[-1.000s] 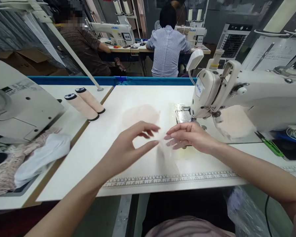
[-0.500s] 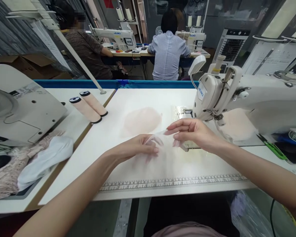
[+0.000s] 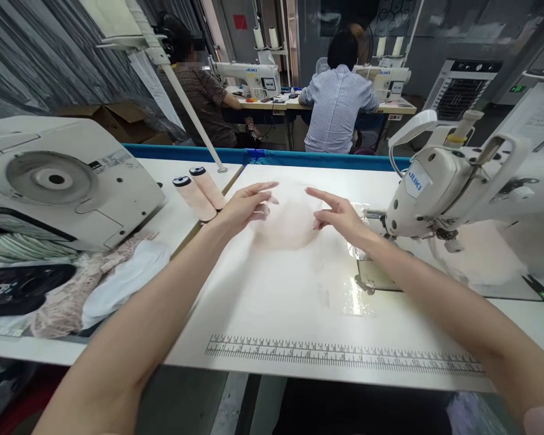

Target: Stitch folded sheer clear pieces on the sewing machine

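Note:
A stack of sheer pale pink fabric pieces (image 3: 286,225) lies on the white sewing table (image 3: 276,302). My left hand (image 3: 247,205) reaches over the stack's left edge with fingers spread. My right hand (image 3: 340,216) hovers at the stack's right edge, index finger extended, fingers apart. Neither hand visibly grips anything. A thin sheer piece (image 3: 320,284) lies flat on the table nearer to me, between my forearms.
A white Juki sewing machine (image 3: 457,187) stands at the right. Two pink thread cones (image 3: 199,193) lie left of my left hand. Another machine (image 3: 63,181) and a fabric pile (image 3: 95,284) sit far left. Two people sew at tables behind. A printed ruler (image 3: 344,356) runs along the front edge.
Both hands let go of the sheer piece near the front and moved away from me to the pink stack. The camera view shifted left and forward.

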A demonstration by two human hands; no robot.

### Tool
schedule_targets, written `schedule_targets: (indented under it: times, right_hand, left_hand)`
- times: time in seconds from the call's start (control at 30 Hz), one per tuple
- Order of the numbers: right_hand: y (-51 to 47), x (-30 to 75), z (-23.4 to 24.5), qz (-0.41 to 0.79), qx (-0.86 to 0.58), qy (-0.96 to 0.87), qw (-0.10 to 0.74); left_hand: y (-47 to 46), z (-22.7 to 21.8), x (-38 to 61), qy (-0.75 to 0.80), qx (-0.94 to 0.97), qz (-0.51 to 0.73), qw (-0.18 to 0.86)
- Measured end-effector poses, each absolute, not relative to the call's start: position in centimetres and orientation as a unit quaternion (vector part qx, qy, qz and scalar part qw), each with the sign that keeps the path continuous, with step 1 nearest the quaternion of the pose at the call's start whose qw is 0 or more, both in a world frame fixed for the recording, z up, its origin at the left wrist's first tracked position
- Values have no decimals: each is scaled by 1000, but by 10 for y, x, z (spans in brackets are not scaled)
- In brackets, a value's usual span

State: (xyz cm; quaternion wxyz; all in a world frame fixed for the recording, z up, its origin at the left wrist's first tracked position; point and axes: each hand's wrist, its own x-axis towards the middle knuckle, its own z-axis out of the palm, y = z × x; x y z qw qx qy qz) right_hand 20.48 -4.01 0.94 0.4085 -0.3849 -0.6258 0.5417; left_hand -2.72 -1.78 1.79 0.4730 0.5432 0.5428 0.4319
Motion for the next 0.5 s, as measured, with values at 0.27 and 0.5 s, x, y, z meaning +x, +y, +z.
schedule_targets:
  times: [0.27,0.5]
  right_hand:
    - [-10,203,-7,565,-459,-625,284]
    - [-7,200,1,491,-483,-692,215]
  left_hand:
    - [-10,-7,-24,627,583,373,358]
    - [-24,8,-28,665,644,256,280]
